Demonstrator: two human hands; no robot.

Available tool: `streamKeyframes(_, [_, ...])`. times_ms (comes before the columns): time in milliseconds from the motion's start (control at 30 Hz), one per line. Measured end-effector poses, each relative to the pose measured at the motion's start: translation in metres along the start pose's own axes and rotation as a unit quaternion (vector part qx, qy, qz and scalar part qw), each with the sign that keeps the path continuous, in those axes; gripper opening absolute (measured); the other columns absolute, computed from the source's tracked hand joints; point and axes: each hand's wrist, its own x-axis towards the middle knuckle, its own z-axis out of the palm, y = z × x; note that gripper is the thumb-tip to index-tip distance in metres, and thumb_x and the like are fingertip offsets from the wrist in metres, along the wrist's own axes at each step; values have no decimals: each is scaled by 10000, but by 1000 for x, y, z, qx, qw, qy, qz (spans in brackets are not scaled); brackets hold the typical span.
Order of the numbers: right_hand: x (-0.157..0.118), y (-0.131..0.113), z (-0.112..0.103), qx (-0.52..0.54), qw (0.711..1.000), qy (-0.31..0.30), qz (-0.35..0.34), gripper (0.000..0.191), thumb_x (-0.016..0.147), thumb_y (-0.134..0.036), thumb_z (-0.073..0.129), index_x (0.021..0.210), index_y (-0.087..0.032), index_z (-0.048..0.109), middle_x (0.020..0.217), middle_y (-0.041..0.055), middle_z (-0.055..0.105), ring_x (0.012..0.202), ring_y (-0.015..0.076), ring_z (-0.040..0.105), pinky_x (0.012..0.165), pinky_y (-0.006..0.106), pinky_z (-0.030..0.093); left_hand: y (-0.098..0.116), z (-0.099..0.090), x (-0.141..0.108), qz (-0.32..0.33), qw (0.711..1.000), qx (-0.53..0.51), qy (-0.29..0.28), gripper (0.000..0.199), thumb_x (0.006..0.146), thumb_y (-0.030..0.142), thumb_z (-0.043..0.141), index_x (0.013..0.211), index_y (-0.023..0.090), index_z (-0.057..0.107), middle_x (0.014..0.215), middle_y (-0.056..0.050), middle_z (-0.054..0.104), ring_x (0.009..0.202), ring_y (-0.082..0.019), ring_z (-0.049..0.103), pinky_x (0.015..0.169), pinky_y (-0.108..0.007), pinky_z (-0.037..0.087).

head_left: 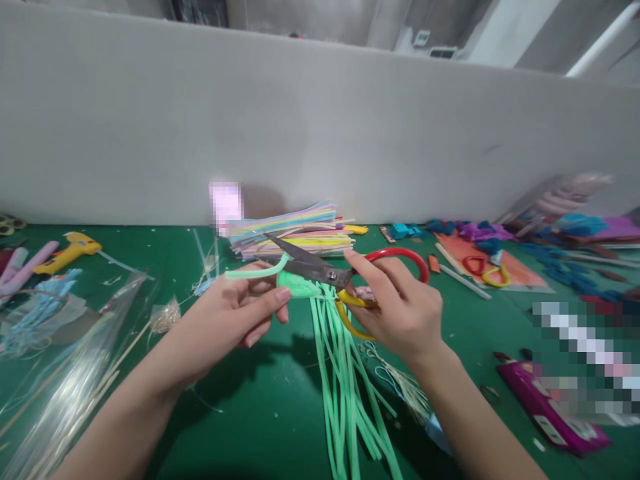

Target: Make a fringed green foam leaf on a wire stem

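Note:
My right hand [407,307] is closed around the handles of scissors [313,267] with one red loop and one yellow loop. Their dark blades are apart and point left, over a light green strip [255,273] that sticks out leftward and bends near the lower blade. In my left hand [243,303] thumb and fingers pinch a bright green bundled piece [297,285] just below the blades. From this piece long green strands [345,380] hang down over the green tabletop. Whether the blades touch the strip I cannot tell.
Behind my hands lies a pile of pastel strips [290,230] against a pale partition [320,127]. A yellow glue gun [70,252] and clear plastic wrapping [85,373] are at the left. Another pair of scissors [487,270] and a magenta packet [553,407] lie at the right.

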Motion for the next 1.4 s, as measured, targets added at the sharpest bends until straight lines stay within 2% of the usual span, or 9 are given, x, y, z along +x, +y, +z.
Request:
streamKeyframes(133, [-5,-2,4,-14,1000,2,-3,463,892,-197,618,1345,-202,522,837,28,667,627,126,588,551,254,439,-4,1,4,-3,1000,-19,4,324,927,429,582,737,171,627,497,69,444,422,-56,354,460,-203,305])
streamKeyframes(333, [-7,-3,7,-22,1000,-5,-6,432,909,-172,588,1335,-219,536,835,17,684,658,123,607,562,254,435,-5,2,5,-7,998,-66,5,222,896,358,633,780,174,588,733,31,600,437,-29,365,444,-192,305])
streamKeyframes(533, [-8,2,14,-11,999,-28,-16,299,908,-170,572,1203,-180,622,830,23,702,705,138,622,600,263,438,-8,2,11,-25,997,-68,-9,195,875,321,641,774,168,575,698,42,561,442,-32,350,421,-175,297])
streamKeyframes(633, [-14,4,26,-2,999,-51,-17,247,887,-176,557,1108,-169,667,807,32,705,736,167,620,656,289,432,-16,3,18,-36,997,-59,-23,199,875,322,634,771,163,575,672,45,540,441,-31,345,411,-165,278])
streamKeyframes(800, [-30,2,51,42,993,-106,-2,177,804,-132,551,894,-172,697,716,26,696,670,169,600,640,301,387,-36,7,33,-68,995,-64,-48,215,885,358,614,809,167,550,704,35,566,446,-30,355,384,-161,236])
streamKeyframes(933, [-45,0,67,66,987,-143,-3,165,747,-140,581,868,-158,691,687,33,696,652,174,619,619,297,375,-51,10,44,-93,992,-69,-52,228,906,376,576,818,177,509,707,33,574,443,-33,359,376,-162,231])
streamKeyframes(1067, [-56,0,76,95,981,-167,10,187,739,-143,587,897,-166,683,709,30,712,651,172,630,610,287,370,-55,11,48,-98,991,-65,-59,234,919,387,554,821,182,501,716,31,583,443,-33,370,379,-163,234])
streamKeyframes(1233, [-62,-2,80,120,975,-186,32,203,752,-159,570,924,-173,677,742,40,728,657,175,634,599,281,356,-53,12,45,-98,991,-61,-60,243,923,394,551,813,187,489,698,44,572,439,-32,375,381,-161,240])
streamKeyframes(1400, [-61,-6,78,119,967,-210,87,130,801,-173,532,783,-199,658,599,16,673,560,159,596,555,275,306,-52,11,44,-95,992,-59,-57,256,923,406,548,803,194,470,696,46,568,438,-33,369,383,-164,235])
